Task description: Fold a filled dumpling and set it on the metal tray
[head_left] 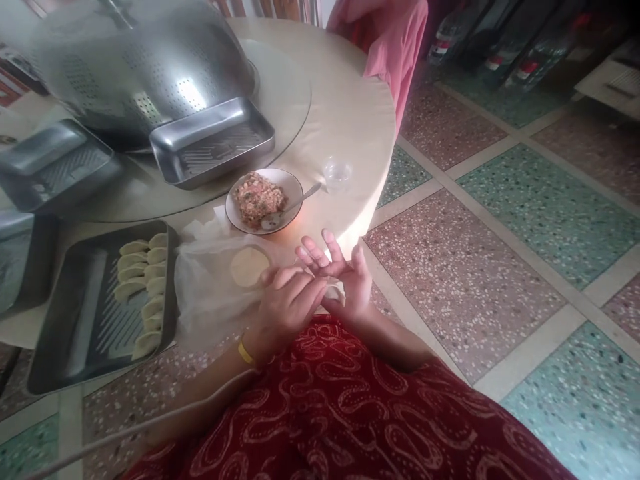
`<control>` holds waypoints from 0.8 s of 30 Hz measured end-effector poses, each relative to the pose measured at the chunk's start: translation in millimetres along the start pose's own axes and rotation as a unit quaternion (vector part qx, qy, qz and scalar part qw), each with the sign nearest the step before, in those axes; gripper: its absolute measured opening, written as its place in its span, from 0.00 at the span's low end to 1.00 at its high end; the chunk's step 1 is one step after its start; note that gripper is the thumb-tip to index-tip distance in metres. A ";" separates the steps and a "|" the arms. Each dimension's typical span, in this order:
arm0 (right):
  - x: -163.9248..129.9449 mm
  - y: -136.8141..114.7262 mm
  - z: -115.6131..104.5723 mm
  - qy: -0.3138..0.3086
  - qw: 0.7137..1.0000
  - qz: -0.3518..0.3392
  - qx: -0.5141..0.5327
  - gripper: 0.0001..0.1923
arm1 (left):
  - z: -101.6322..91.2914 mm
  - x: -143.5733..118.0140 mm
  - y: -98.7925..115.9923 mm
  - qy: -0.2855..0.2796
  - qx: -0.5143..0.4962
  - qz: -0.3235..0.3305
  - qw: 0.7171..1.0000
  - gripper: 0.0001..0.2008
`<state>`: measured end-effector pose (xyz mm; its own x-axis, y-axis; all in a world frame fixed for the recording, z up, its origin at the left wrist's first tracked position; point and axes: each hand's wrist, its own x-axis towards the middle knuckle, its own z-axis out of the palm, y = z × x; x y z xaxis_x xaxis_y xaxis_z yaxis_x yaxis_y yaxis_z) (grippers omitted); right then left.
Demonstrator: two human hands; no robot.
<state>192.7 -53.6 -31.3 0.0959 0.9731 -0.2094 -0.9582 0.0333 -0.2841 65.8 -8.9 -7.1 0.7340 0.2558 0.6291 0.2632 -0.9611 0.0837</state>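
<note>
My left hand [286,300] and my right hand [340,277] meet at the near edge of the round table [350,113], above my red patterned lap. The left fingers curl against the right palm, whose fingers are spread; whether anything lies between them is hidden. Just left of them a round dough wrapper [249,266] lies on a clear plastic sheet [205,287]. Beyond it stands a bowl of minced filling [260,199] with a spoon [295,207] resting in it. A dark tray [75,320] at the left holds several folded dumplings [145,280].
A small clear plastic cup [337,173] stands right of the bowl. Empty metal trays [213,140] and a large upturned colander [135,60] sit on the glass turntable. A pink cloth [395,47] hangs over a chair behind the table. Tiled floor lies to the right.
</note>
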 end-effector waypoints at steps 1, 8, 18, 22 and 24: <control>-0.1 0.2 -0.5 -0.003 1.000 -0.006 -0.001 0.26 | -0.7 0.0 0.9 0.008 0.001 -0.006 1.000 0.04; 0.0 0.1 -0.5 0.009 0.999 -0.046 -0.025 0.26 | -2.7 -5.0 0.7 0.011 -0.019 -0.059 0.998 0.01; 0.1 -1.0 4.2 0.037 0.996 -0.059 -0.047 0.25 | 1.6 -17.1 -0.7 -0.011 -0.045 -0.111 0.993 0.04; 1.8 -2.2 4.6 0.036 0.996 -0.067 -0.042 0.25 | 2.4 -22.7 -3.1 -0.039 -0.068 -0.133 0.988 0.05; 2.1 -1.9 4.5 0.034 0.997 -0.062 -0.042 0.25 | 1.4 -23.7 -3.5 -0.042 -0.079 -0.137 0.987 0.07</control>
<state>193.5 -50.6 -27.0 0.2332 0.9450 -0.2295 -0.9123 0.1308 -0.3882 48.4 -11.5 -23.4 0.7000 0.5089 0.5011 0.3626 -0.8577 0.3645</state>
